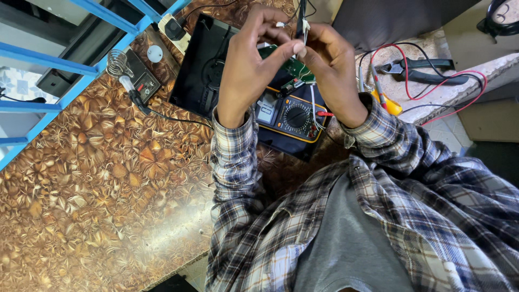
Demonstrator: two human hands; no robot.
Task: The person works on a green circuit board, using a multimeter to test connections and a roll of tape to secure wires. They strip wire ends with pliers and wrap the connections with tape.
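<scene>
My left hand [246,65] and my right hand [335,70] meet above the bench, fingertips pinched together on a small green circuit board [294,65]. Thin white wires [312,100] hang from the board. A thin dark cable [301,16] rises from between the fingertips near my right hand. Directly under the hands lies a yellow-edged multimeter [292,114] with a round dial and a grey display, resting on a dark cloth. A red lead [326,113] is plugged into its right side.
A black flat panel [197,70] lies left of the hands. Farther left are a soldering station with a coil stand [116,62] and a blue metal frame [65,65]. To the right lie black cutters [419,67], a yellow-handled screwdriver [389,104] and red and black wires [465,86].
</scene>
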